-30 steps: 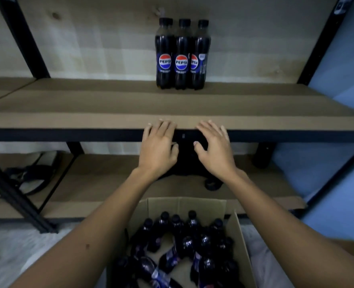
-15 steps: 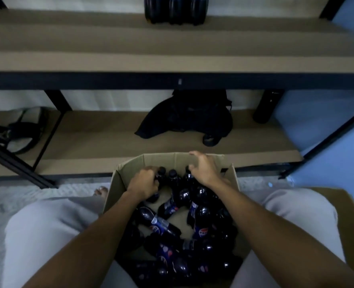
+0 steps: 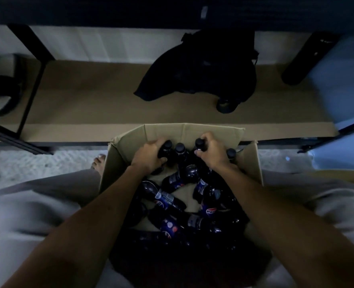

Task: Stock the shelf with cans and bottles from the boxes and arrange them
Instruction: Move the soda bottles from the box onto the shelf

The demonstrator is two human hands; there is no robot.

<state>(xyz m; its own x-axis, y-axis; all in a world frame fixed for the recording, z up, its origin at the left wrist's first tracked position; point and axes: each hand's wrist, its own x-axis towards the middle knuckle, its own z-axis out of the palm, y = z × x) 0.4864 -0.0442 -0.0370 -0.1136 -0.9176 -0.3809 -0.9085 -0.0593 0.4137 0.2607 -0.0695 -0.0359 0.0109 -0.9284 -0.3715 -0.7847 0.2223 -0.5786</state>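
Change: since half a second ago we are tilting the view lower and closing both hands fully around bottle necks.
Left hand (image 3: 151,155): we are gripping an upright bottle (image 3: 165,151), fingers curled round it.
Right hand (image 3: 210,151): we are gripping another bottle (image 3: 199,143) likewise.
Box (image 3: 128,140): it is sitting between our knees, holding both hands and more loose bottles (image 3: 165,197) below our wrists.
Shelf (image 3: 89,96): it is lying beyond our hands, bearing a dark bag (image 3: 203,69).

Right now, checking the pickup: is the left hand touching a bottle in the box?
Touching. The head view shows the left hand with fingers curled round the neck of an upright bottle at the far end of the cardboard box.
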